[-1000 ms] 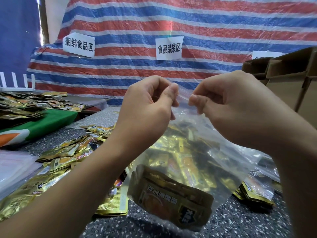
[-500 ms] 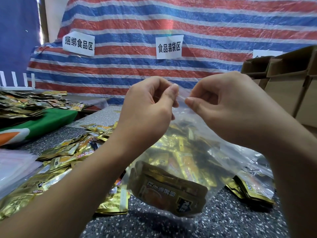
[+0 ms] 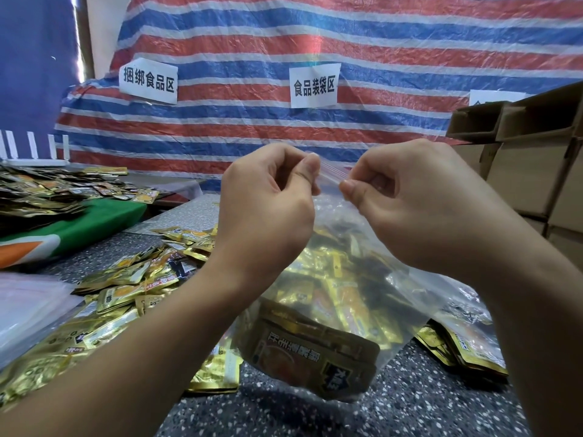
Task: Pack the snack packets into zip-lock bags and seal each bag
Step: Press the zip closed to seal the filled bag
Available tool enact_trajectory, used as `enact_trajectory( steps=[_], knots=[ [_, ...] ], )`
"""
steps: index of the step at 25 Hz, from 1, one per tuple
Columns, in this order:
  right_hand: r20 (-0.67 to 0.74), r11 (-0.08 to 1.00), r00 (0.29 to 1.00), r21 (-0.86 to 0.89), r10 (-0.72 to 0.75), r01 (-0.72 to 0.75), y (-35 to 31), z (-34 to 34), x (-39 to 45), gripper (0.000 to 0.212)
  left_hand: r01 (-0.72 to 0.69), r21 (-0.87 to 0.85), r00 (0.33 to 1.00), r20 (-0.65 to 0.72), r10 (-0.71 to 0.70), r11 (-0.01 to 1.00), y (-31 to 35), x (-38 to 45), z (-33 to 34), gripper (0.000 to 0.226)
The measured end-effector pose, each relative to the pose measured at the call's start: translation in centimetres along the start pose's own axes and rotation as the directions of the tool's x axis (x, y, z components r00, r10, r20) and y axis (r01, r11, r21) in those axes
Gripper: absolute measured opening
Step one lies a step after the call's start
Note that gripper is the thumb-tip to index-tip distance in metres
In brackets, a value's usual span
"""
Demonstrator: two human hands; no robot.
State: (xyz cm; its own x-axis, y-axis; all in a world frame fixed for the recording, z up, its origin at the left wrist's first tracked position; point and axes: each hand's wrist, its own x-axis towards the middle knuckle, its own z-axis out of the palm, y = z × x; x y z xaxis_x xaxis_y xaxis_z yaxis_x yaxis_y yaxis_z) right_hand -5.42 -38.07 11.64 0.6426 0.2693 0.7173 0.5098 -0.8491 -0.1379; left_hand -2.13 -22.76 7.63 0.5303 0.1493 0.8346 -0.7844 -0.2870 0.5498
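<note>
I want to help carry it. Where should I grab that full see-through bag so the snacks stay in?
Probably by the zip strip along the top, coming from above, as the left hand and right hand pinch it. The zip-lock bag hangs with its snack packets heavy at the bottom.

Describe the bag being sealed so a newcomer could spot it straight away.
In front of the striped tarp, both hands pinch one clear bag by its zip strip. It hangs above the speckled table, full of gold packets, unlike the loose packets lying around.

loose packets point(image 3: 126, 285) crowding left, boxes point(image 3: 530, 159) right, bare tabletop point(image 3: 410, 411) nearest
</note>
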Motion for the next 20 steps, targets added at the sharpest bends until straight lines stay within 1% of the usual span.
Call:
enact_trajectory(
  steps=[6,12,17,20],
  knots=[
    [0.055,1.0,0.998,0.016,0.025,-0.026,1.0,-0.5,-0.1,0.022,0.05,-0.032,0.992,-0.115,-0.053,0.998,-1.3,1.1,-0.8,0.024],
    [0.084,0.999,0.996,0.011,0.04,-0.041,1.8,-0.8,-0.1,0.025,0.072,-0.002,0.979,-0.191,-0.071,0.997,-3.1,2.4,-1.9,0.024],
    [0.144,0.999,0.989,-0.029,0.044,-0.04,2.0,-1.3,-0.2,0.024,0.082,0.014,0.971,-0.225,-0.076,0.997,-4.3,3.1,-2.6,0.024],
    [0.14,0.999,0.99,-0.029,0.033,-0.03,2.1,-1.4,-0.2,0.023,0.089,0.013,0.968,-0.235,-0.084,0.996,-4.5,3.2,-2.7,0.024]
  ],
)
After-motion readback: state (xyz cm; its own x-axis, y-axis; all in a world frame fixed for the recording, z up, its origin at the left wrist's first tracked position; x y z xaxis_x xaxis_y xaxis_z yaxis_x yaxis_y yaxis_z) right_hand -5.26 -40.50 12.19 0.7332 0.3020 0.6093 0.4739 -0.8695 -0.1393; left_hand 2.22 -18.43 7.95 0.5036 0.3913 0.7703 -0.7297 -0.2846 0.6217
